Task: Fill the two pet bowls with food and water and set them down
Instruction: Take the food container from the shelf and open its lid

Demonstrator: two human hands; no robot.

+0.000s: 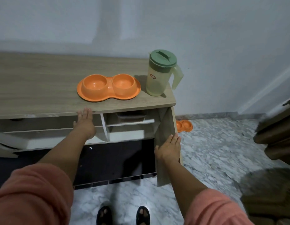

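An orange double pet bowl (108, 87) sits on the wooden cabinet top (43, 88), both cups looking empty. To its right stands a pale jug with a green lid (161, 73), near the cabinet's right end. My left hand (85, 120) is flat with fingers apart against the cabinet's front, just under the top edge. My right hand (169, 147) lies flat on the swung-out cabinet door (165, 127). Inside the cabinet a dark container (131, 116) stands on a white shelf; its contents are unclear.
A second orange double bowl (184, 125) lies on the marble floor by the wall, right of the cabinet. A dark wooden door (277, 132) stands at the right. My sandalled feet (123, 215) are on the floor before the cabinet.
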